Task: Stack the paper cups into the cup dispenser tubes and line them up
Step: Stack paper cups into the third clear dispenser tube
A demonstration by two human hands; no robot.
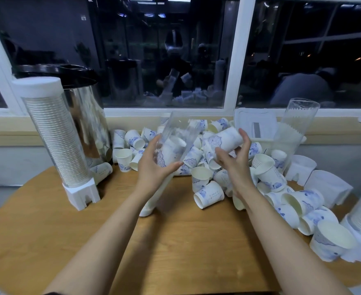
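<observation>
Two hands loading a paper cup [226,138] into a clear dispenser tube [171,137].
The left hand [154,165] grips the tilted tube, its long axis rising away to the right, open mouth uppermost. The right hand [237,158] holds one cup on its side, just right of that mouth. Loose cups [207,167] heap on the table [175,241] behind.

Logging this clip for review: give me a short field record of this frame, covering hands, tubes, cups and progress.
left hand: grips a tilted clear tube with cups inside
right hand: holds one paper cup beside the tube's upper end
filled dispenser: upright at the table's left, capped, on a white base
empty tube: upright at rear right
loose cups: heaped across the table's middle and right
progress: at least one tube full, one being loaded, many cups left
</observation>
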